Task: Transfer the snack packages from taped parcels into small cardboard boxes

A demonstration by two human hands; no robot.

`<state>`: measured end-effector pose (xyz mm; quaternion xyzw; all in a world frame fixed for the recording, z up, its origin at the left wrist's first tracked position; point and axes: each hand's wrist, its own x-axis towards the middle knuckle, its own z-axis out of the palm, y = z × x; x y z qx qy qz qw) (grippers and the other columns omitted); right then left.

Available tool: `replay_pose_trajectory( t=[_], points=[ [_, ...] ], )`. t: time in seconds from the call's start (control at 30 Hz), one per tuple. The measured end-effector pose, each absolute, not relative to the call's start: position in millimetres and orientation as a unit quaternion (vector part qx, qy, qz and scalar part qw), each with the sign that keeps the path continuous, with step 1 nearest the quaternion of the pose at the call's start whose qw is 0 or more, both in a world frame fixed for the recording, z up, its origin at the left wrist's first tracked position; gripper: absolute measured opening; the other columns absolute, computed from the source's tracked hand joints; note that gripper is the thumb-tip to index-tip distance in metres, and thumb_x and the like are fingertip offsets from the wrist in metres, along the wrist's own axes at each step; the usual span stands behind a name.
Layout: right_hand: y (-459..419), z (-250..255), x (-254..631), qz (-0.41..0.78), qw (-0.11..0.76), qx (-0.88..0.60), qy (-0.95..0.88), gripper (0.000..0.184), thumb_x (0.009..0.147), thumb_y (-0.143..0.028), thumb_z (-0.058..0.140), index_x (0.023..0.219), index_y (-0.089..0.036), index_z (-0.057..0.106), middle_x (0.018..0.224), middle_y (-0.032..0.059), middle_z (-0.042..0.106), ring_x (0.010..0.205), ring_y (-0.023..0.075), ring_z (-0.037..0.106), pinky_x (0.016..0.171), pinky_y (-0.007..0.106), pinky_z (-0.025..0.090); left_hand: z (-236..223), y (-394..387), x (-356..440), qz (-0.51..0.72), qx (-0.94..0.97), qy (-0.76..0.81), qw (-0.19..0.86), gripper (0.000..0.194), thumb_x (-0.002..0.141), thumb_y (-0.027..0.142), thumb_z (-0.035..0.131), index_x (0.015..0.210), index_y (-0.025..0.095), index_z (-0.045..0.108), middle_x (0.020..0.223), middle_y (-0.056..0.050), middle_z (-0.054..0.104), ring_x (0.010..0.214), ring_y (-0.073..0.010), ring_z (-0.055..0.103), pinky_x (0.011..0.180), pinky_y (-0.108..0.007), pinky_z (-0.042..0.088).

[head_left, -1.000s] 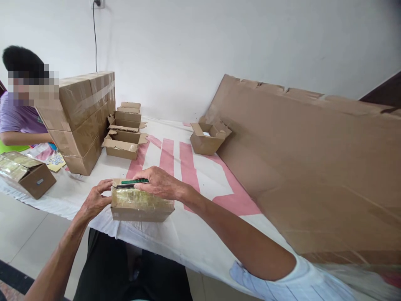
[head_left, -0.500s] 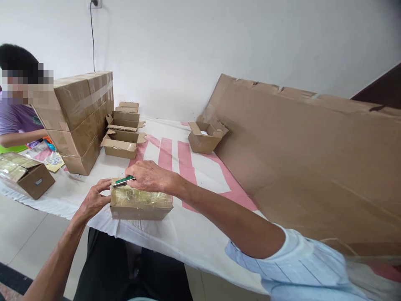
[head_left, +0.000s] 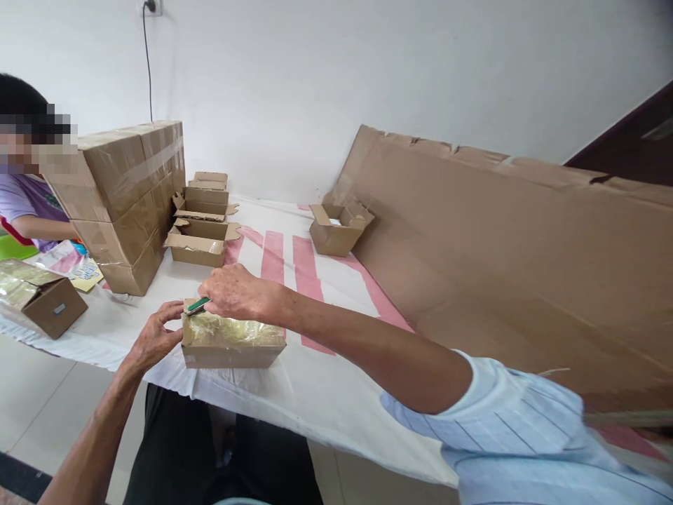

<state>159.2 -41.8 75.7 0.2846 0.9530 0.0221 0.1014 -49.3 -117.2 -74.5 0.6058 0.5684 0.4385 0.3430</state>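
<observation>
A small cardboard box [head_left: 231, 354] lies near the table's front edge, its top covered with shiny yellowish clear tape. My left hand [head_left: 160, 333] holds the box at its left end, thumb on the near side and fingers toward the back corner. In my right hand [head_left: 231, 291] is a green utility knife [head_left: 198, 304], held low over the left end of the box top. Its blade points left and seems to touch the tape near the edge; the exact contact is too small to tell.
Stacked taped cartons [head_left: 123, 203] stand at the left, with open small boxes [head_left: 197, 249] beside them. Another open box [head_left: 334, 235] sits by a large leaning cardboard sheet [head_left: 473, 266]. A taped box [head_left: 52, 305] lies far left, near a person in purple [head_left: 31, 203].
My right hand and the knife have shifted slightly left along the box top. My left hand keeps its hold on the box. The whole view has moved a little.
</observation>
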Motion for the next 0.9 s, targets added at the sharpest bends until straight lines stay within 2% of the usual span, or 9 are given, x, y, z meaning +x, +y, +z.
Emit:
replay_pose_trajectory(
  t=[0.2, 0.33, 0.47, 0.63, 0.9],
  points=[
    [-38.6, 73.7, 155.3, 0.022, 0.098, 0.270, 0.958, 0.023, 0.108, -0.024, 0.064, 0.113, -0.016, 0.084, 0.108, 0.0166, 0.085, 0.103, 0.0310, 0.077, 0.069, 0.034, 0.040, -70.0, -118.2, -52.1, 0.427, 0.610, 0.576, 0.337, 0.038, 0.079, 0.039, 0.082, 0.113, 0.026, 0.090, 0.147, -0.014, 0.070, 0.142, -0.0383, 0.064, 0.079, -0.035, 0.070],
    [-39.6, 79.0, 159.3, 0.015, 0.108, 0.271, 0.956, 0.021, 0.106, -0.020, 0.065, 0.109, -0.015, 0.085, 0.104, 0.0156, 0.085, 0.099, 0.0297, 0.077, 0.067, 0.034, 0.038, -71.5, -117.2, -52.5, 0.423, 0.617, 0.575, 0.331, 0.035, 0.081, 0.038, 0.082, 0.114, 0.026, 0.089, 0.147, -0.013, 0.070, 0.141, -0.0358, 0.065, 0.090, -0.038, 0.068],
    [-39.7, 79.2, 157.8, 0.022, 0.105, 0.271, 0.957, 0.021, 0.103, -0.015, 0.065, 0.109, -0.014, 0.085, 0.105, 0.0157, 0.085, 0.098, 0.0288, 0.076, 0.066, 0.034, 0.037, -77.1, -115.0, -48.7, 0.436, 0.619, 0.554, 0.346, 0.029, 0.082, 0.037, 0.082, 0.108, 0.026, 0.089, 0.150, -0.013, 0.069, 0.147, -0.0368, 0.062, 0.101, -0.042, 0.066],
    [-38.5, 80.8, 168.7, 0.005, 0.115, 0.277, 0.954, 0.019, 0.103, -0.016, 0.066, 0.105, -0.014, 0.085, 0.104, 0.0144, 0.084, 0.091, 0.0257, 0.074, 0.064, 0.033, 0.033, -78.1, -114.1, -46.9, 0.442, 0.622, 0.552, 0.336, 0.031, 0.085, 0.042, 0.081, 0.110, 0.026, 0.089, 0.152, -0.013, 0.069, 0.150, -0.0370, 0.060, 0.117, -0.047, 0.058],
    [-41.8, 84.2, 209.6, 0.014, 0.116, 0.325, 0.938, 0.019, 0.105, -0.017, 0.065, 0.097, -0.014, 0.082, 0.101, 0.0141, 0.083, 0.086, 0.0233, 0.069, 0.063, 0.033, 0.028, -77.6, -114.3, -51.3, 0.424, 0.630, 0.562, 0.327, 0.036, 0.087, 0.046, 0.079, 0.115, 0.025, 0.088, 0.156, -0.014, 0.067, 0.153, -0.0373, 0.057, 0.120, -0.047, 0.056]
  ],
)
